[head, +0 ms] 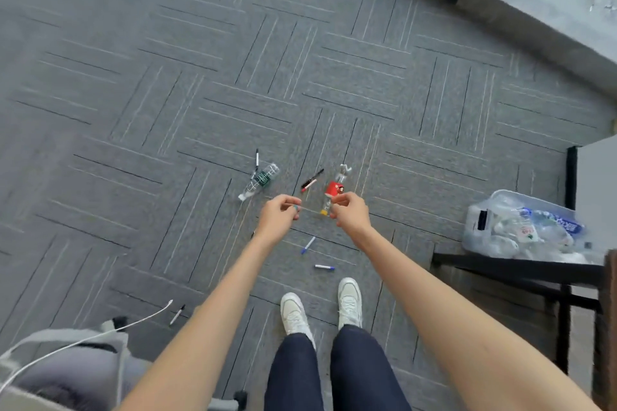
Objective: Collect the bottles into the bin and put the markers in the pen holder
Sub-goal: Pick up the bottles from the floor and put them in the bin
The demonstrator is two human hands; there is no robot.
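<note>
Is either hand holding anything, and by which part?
Cannot tell. A teal bit shows inside the curled left hand; the right hand curls beside the red-labelled bottle near its yellow cap, contact unclear.

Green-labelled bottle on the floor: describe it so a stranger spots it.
On the grey patterned carpet, look beyond the left hand. A clear plastic bottle lies on its side there, beside a black marker. Its green label sets it apart from the red-labelled bottle nearby.
</note>
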